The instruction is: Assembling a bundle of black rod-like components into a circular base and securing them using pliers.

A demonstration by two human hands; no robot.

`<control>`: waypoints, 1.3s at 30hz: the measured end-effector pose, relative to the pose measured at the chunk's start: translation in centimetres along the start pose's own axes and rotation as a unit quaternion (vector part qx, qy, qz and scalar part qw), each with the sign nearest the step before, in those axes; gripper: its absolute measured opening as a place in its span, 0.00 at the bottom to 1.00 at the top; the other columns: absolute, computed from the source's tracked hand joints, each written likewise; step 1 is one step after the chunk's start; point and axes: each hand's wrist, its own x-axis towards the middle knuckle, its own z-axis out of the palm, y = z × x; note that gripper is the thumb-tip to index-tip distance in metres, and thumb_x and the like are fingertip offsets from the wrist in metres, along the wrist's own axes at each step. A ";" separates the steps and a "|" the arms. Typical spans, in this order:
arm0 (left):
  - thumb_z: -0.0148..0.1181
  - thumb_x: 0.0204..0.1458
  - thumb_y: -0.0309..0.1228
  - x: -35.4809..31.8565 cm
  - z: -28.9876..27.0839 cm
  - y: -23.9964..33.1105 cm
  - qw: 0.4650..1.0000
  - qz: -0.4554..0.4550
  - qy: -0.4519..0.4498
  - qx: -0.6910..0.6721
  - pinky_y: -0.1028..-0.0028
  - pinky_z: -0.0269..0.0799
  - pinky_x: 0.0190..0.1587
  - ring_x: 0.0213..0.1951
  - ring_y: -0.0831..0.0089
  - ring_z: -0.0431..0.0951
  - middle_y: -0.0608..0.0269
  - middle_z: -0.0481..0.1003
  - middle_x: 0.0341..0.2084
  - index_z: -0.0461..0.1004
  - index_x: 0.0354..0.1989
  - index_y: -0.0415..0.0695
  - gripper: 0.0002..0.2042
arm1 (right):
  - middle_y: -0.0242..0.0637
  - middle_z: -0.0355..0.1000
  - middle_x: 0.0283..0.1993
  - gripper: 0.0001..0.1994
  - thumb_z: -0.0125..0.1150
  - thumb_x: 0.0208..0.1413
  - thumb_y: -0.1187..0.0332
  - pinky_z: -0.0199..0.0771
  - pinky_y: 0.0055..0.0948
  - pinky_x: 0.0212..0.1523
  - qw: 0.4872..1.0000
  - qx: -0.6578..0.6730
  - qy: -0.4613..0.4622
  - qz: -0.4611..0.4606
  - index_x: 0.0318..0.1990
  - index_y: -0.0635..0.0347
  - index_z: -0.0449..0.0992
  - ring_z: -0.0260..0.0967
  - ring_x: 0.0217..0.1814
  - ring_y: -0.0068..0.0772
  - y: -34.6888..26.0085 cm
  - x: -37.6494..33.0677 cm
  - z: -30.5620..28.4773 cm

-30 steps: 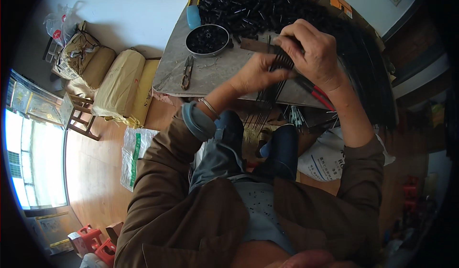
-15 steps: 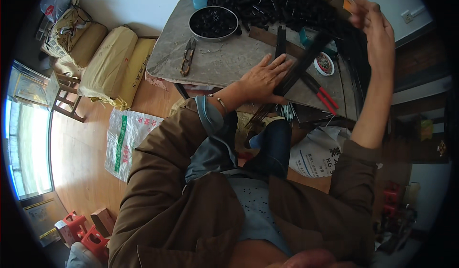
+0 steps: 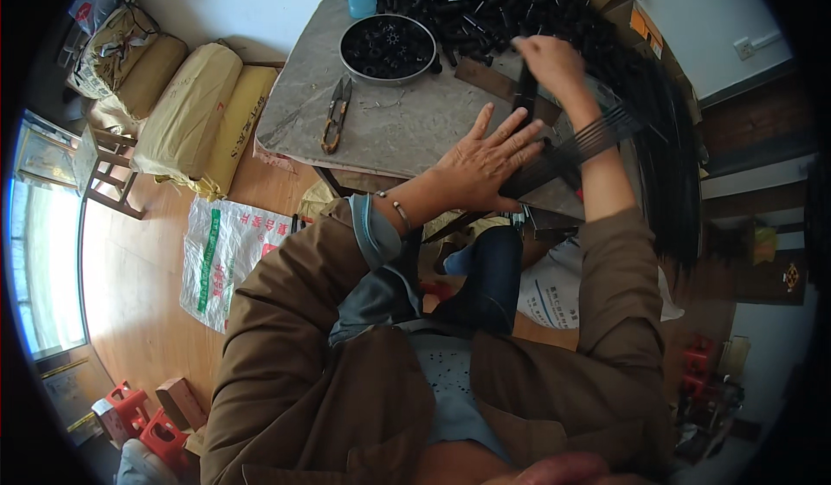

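Currently, the thin black strips point(image 3: 564, 158) fan out from beside my left hand point(image 3: 485, 158), above the right part of the surface's near edge, and overlap my right forearm in this view. Left fingers: well spread, nearly straight, palm down; whether the thumb pinches the strips, I cannot tell. Right hand point(image 3: 554, 63): fingers curled in toward the thumb, near the top of a narrow dark bundle point(image 3: 525, 91); their grip, if any, cannot be determined.

Handling, as judged: light, thin, springy, quick to splay; probably smooth, so strips may slide on one another. Bending appears likelier than breakage. Recommended hold: around the gathered end by my left thumb, not the fanned end.

Edges: the grey table point(image 3: 290, 115) has its near edge close by my left wrist. A heap of black tubular pieces point(image 3: 459, 18) lines the far edge; long black strands point(image 3: 679, 182) hang over the right edge. A brown flat bar point(image 3: 482, 80) lies angled beyond my left fingertips. Widest room for moving: leftward, between my left hand and the snips point(image 3: 338, 102), nearside of the bowl point(image 3: 387, 81).
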 end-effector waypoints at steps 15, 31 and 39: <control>0.60 0.39 0.62 -0.3 0.3 -0.1 0.998 -0.015 0.049 -0.040 0.49 0.45 0.66 0.68 0.43 0.44 0.42 0.49 0.66 0.64 0.58 0.36 0.45 | 0.40 0.76 0.34 0.14 0.58 0.53 0.57 0.72 0.34 0.39 0.989 0.108 0.087 0.047 0.38 0.56 0.78 0.75 0.38 0.41 2.5 -2.2 -0.9; 0.64 0.39 0.57 -2.1 -1.4 0.6 0.995 -0.040 0.008 -0.091 0.53 0.42 0.68 0.68 0.43 0.44 0.42 0.48 0.66 0.61 0.60 0.35 0.45 | 0.34 0.74 0.36 0.07 0.58 0.52 0.65 0.70 0.31 0.42 1.000 -0.030 0.004 -0.004 0.35 0.55 0.78 0.73 0.40 0.37 12.8 -1.9 -1.2; 0.61 0.39 0.62 -2.0 -1.1 0.4 0.997 -0.044 0.004 -0.070 0.52 0.40 0.68 0.68 0.44 0.45 0.43 0.50 0.65 0.65 0.59 0.40 0.44 | 0.34 0.73 0.35 0.06 0.57 0.53 0.66 0.70 0.31 0.39 0.999 -0.029 -0.014 -0.012 0.35 0.55 0.76 0.73 0.39 0.37 11.8 -1.8 -0.8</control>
